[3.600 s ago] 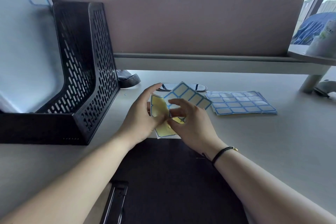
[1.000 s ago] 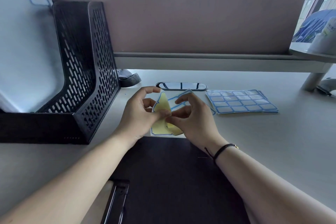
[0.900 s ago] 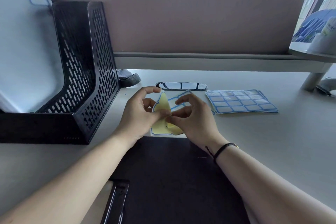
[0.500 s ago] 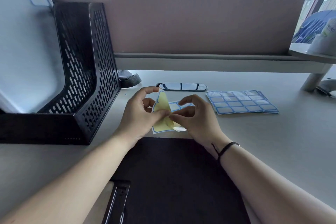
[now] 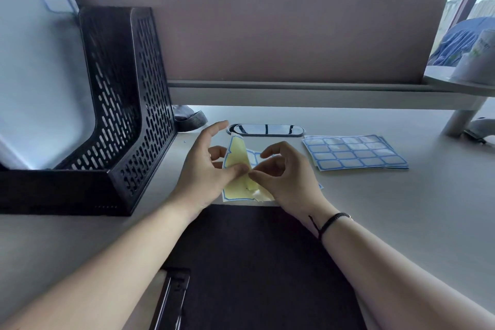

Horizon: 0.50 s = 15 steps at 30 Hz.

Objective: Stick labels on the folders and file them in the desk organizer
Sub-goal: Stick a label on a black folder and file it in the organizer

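At nine o'clock the desk organizer (image 5: 126, 115) is perforated black, probably plastic, faintly sheened. The label sheet (image 5: 237, 166) shows matt yellow backing paper (blue-edged). At two o'clock, spare sheets (image 5: 356, 153) look glossy. The desk (image 5: 401, 209) is smooth, matt; the folder (image 5: 254, 262) dark, matt.

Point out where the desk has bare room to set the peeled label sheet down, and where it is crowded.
Bare desk lies right of the black folder, in front of the stack of label sheets. A second bare strip runs in front of the black organizer. Crowded: the middle, where both hands hold the label sheet near the grommet.
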Each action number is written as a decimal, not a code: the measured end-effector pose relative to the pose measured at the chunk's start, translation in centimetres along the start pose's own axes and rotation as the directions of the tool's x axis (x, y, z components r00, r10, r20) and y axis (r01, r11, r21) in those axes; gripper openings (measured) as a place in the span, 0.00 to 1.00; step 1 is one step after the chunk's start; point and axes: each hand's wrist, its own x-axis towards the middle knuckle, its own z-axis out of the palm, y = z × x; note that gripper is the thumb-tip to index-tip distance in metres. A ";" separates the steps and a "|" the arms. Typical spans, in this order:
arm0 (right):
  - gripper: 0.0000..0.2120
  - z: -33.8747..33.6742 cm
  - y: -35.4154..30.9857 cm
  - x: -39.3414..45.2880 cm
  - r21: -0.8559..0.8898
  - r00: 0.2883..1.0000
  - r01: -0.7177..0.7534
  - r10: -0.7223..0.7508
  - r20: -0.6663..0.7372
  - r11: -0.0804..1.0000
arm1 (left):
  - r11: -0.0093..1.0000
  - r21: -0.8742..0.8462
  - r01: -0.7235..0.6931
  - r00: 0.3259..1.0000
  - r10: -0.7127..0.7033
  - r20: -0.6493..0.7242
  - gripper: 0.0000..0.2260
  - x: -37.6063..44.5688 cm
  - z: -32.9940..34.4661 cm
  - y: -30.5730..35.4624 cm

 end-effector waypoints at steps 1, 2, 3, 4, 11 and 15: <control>0.14 -0.1 0.0 0.0 0.007 1.000 -0.005 0.005 -0.003 1.000 | 1.000 0.004 -0.004 1.000 0.004 0.003 0.38 0.0 0.0 0.0; 0.13 -0.1 0.0 0.1 0.020 1.000 -0.013 0.013 -0.007 1.000 | 1.000 0.011 -0.007 1.000 0.007 0.006 0.38 0.0 0.0 0.0; 0.13 -0.2 0.0 0.1 0.032 1.000 -0.024 0.025 -0.011 0.999 | 1.000 0.019 -0.008 1.000 0.008 0.007 0.38 0.0 0.0 0.0; 0.12 -0.2 0.0 0.2 0.035 0.999 -0.033 0.034 -0.015 0.999 | 1.000 0.024 -0.007 1.000 0.007 0.010 0.38 -0.1 0.0 0.1; 0.12 -0.4 0.2 0.3 0.083 0.996 -0.056 0.061 -0.058 0.995 | 0.996 0.088 0.005 1.000 -0.004 -0.015 0.35 0.1 0.1 -0.5; 0.12 -0.5 0.4 0.6 0.109 0.992 -0.080 0.090 -0.090 0.991 | 0.993 0.120 0.018 0.999 -0.014 -0.040 0.32 0.4 0.0 -1.0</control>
